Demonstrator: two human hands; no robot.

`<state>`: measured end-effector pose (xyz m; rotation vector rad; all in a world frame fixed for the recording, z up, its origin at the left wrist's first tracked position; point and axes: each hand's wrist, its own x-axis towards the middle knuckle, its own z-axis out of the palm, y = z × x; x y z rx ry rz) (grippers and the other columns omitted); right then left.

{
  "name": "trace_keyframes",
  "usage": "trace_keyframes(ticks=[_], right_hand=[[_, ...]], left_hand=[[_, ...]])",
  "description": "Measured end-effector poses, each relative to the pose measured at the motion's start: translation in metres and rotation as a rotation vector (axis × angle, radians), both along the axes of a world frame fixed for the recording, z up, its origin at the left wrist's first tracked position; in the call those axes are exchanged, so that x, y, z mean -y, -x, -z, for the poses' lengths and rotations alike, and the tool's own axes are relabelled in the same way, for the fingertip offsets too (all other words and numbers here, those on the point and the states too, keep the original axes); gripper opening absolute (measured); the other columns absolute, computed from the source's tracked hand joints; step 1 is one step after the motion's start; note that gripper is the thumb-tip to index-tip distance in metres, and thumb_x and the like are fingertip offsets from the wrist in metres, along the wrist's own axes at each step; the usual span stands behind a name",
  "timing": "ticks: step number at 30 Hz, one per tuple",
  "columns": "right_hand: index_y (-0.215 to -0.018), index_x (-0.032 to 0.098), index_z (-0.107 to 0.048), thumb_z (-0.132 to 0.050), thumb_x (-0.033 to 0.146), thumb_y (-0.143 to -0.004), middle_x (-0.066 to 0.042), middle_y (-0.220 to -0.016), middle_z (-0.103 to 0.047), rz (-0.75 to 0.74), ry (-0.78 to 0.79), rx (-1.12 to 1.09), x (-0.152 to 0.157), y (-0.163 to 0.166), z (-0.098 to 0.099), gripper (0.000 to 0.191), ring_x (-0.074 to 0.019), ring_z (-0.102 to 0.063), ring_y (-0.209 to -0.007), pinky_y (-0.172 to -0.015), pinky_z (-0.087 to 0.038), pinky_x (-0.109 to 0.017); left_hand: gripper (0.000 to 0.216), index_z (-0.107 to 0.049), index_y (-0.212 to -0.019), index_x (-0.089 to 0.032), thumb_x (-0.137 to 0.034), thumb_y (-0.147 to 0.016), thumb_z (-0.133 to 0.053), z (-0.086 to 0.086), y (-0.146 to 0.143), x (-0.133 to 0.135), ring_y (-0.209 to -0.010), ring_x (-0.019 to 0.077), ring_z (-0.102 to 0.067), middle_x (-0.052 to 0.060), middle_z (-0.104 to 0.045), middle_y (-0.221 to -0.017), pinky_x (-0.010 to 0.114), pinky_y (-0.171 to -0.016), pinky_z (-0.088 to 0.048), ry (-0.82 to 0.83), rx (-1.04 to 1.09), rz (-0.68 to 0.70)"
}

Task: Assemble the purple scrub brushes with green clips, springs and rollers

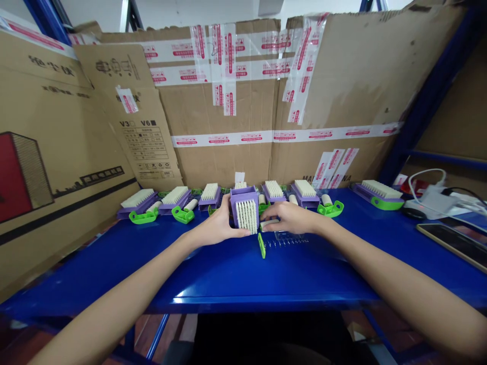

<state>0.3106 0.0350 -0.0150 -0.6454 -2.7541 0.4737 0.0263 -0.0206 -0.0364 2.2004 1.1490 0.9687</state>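
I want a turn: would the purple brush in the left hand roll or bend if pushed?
The purple brush probably won't roll, since its sides look flat. Its boxy body seems stiff, showing no bend in the left hand. Its separate pale bristles might flex slightly.

Up stood the cardboard wall (353, 76) behind the worktop (228, 279), right along its back edge, and what a patchwork it was! A long band of red-and-white tape (247, 138) ran across it, with three short strips (335, 167) slanting lower right. Over on the left edge, a big carton panel (49, 116) showed a red block in print, and beside it a narrower flap (142, 101) read V3 and V6. Then to the back right corner: a white box (433, 200) amid tangled cables, a phone (456, 243) lying nearer the right edge, and a blue post (426, 96) leaning in view behind!
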Motion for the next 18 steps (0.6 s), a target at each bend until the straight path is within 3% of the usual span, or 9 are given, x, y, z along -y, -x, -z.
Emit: trace_keyframes(ticks=[5, 15, 18], right_hand=[[-0.108, 0.018, -0.083, -0.068, 0.039, -0.104, -0.01, -0.104, -0.082, -0.02, 0.008, 0.006, 0.0013, 0.0002, -0.0009, 0.027, -0.022, -0.072, -0.089, -0.082, -0.05, -0.039], [-0.119, 0.016, -0.076, -0.067, 0.038, -0.106, -0.011, -0.106, -0.078, 0.055, -0.045, 0.002, 0.0039, 0.0012, -0.001, 0.028, -0.0225, -0.067, -0.09, -0.079, -0.047, -0.037], [-0.115, 0.015, -0.076, -0.065, 0.037, -0.106, -0.012, -0.107, -0.077, 0.04, -0.074, -0.002, 0.003, 0.0012, -0.0001, 0.027, -0.024, -0.066, -0.094, -0.083, -0.048, -0.039]], left_hand=[[0.089, -0.028, -0.155, -0.023, -0.048, -0.091, -0.084, 0.0007, -0.0003, -0.0012, -0.146, 0.0396, -0.058, 0.025, -0.051, -0.162, 0.066, -0.121, -0.049, 0.004, 0.159, 0.026], [0.066, -0.043, -0.143, -0.023, -0.049, -0.094, -0.08, -0.0046, -0.004, 0.0017, -0.136, 0.0362, -0.065, 0.017, -0.064, -0.144, 0.06, -0.116, -0.055, -0.085, 0.205, -0.013], [0.065, -0.043, -0.142, -0.023, -0.05, -0.095, -0.079, -0.0049, -0.004, 0.0018, -0.136, 0.0365, -0.064, 0.017, -0.064, -0.144, 0.06, -0.116, -0.055, -0.085, 0.208, -0.026]])
